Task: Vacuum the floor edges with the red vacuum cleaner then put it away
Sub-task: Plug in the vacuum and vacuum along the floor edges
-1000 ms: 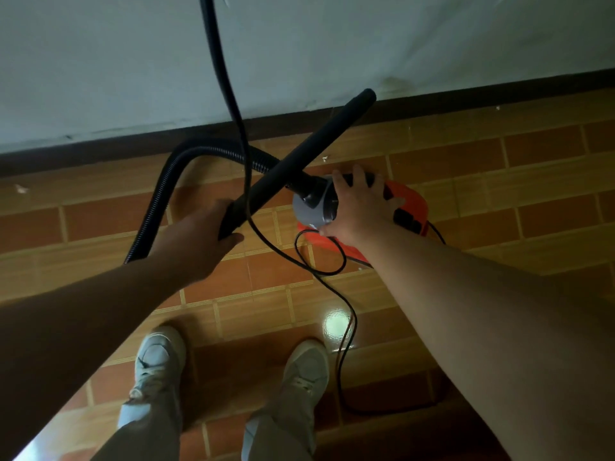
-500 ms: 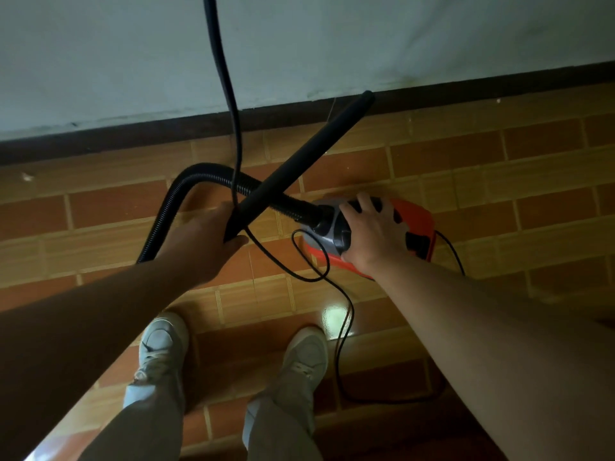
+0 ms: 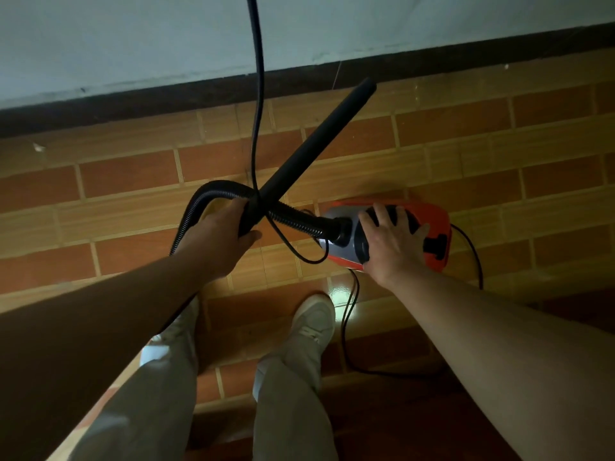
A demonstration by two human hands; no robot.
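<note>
The red vacuum cleaner (image 3: pixel 436 224), with a grey front and black handle, sits low over the tiled floor at centre right. My right hand (image 3: pixel 392 241) lies on top of it, fingers spread over the handle. My left hand (image 3: pixel 223 241) grips the lower end of the black crevice nozzle (image 3: pixel 316 148), whose tip points up and right toward the dark skirting. A black ribbed hose (image 3: pixel 206 197) loops from the nozzle end round to the vacuum's front.
A white wall (image 3: pixel 299 28) with a dark skirting strip (image 3: pixel 133 104) runs across the top. The black power cord (image 3: pixel 258 94) hangs down from above, crosses the nozzle and trails on the floor by my white shoes (image 3: pixel 314 317). Brown brick-pattern tiles cover the floor.
The vacuum body and my right hand have moved down and to the right, away from the wall. My left hand with the nozzle has followed slightly lower.
</note>
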